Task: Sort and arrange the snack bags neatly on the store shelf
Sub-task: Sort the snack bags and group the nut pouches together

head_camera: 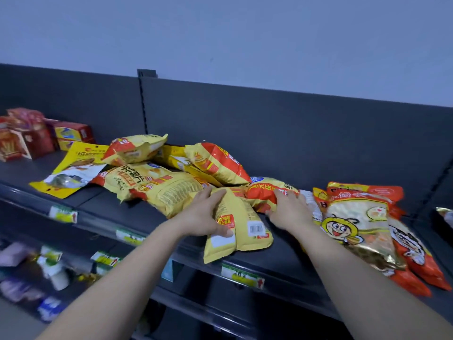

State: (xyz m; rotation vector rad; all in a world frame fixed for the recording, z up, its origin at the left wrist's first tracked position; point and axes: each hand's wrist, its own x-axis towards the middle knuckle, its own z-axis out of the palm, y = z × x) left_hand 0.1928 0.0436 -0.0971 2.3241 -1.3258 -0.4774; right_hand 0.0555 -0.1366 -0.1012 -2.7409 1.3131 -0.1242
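Several yellow and red chip bags (157,185) lie in a loose heap on the dark top shelf (98,204). My left hand (203,214) grips one yellow chip bag (242,229) that lies back side up, barcode showing, with its end past the shelf's front edge. My right hand (289,209) rests with spread fingers on a red and yellow chip bag (264,192) just right of it. A flat yellow pouch (71,170) lies at the heap's left. Orange and gold bee-mascot snack bags (362,227) are stacked at the right.
Red and yellow boxes (31,138) stand at the shelf's far left. The dark back panel (269,133) rises behind the bags. Price tags (242,276) line the shelf's front edge. Lower shelves hold small bottles and packets (54,268).
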